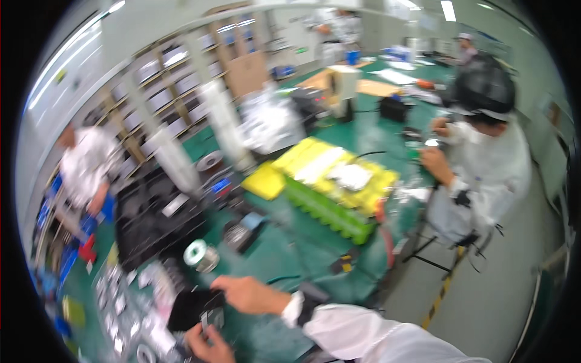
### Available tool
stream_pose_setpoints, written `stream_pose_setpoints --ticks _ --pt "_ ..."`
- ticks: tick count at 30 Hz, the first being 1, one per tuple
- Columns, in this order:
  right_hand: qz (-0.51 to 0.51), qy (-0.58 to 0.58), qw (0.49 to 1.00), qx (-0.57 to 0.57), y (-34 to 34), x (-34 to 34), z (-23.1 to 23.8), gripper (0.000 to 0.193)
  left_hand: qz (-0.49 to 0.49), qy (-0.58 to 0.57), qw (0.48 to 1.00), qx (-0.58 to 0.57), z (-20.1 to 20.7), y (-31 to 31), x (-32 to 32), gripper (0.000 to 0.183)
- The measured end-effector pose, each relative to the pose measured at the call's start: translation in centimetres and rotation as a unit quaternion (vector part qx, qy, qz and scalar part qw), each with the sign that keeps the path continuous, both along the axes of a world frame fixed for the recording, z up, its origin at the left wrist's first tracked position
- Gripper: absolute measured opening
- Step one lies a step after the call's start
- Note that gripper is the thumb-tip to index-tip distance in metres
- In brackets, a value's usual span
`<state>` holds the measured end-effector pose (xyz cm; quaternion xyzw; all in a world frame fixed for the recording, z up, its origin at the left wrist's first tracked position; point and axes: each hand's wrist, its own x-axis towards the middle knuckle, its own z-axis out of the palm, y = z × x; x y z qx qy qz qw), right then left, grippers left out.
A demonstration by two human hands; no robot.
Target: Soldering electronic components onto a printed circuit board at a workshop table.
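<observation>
My left hand (210,346) is at the lower edge, its fingers closed on a small silvery metal part (206,319). Just above and to the right, my right hand (249,294) has its fingers bent together at the edge of a black, box-like object (189,307). Whether those fingertips pinch anything is blurred. A dark band circles the right wrist over the white sleeve. Beyond the hands stands a spool of wire (201,256) with a white and green end. Small clear plastic bags (124,308) lie to the left of the black object.
A black compartment tray (154,227) lies at left. A green and yellow block (333,209) fills the table's middle. A black and yellow tool (345,261) sits near the right edge. One co-worker (478,151) sits at right; another (91,160) stands at left.
</observation>
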<state>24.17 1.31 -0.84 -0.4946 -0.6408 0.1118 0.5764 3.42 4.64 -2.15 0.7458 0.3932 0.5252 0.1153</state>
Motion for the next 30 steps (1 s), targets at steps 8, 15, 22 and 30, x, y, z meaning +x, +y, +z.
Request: stream_pose_setpoints --ticks 8,15,22,30 --pt "0.095 0.028 0.983 -0.157 -0.8 0.4 1.1 0.02 -0.06 0.01 0.998 -0.003 1.5 -0.8 0.9 0.023" --pt "0.079 0.0 0.992 -0.101 -0.8 -0.5 1.6 0.013 -0.063 0.002 0.998 -0.002 0.5 -0.6 -0.1 0.026" --pt "0.095 -0.024 0.987 -0.127 -1.3 -0.3 2.4 0.012 -0.096 -0.05 0.993 -0.041 0.3 -0.8 0.4 0.03" --pt "0.11 -0.009 0.988 -0.111 -0.9 -1.3 1.4 0.014 -0.117 -0.065 0.99 -0.048 -0.2 -0.5 0.2 0.03"
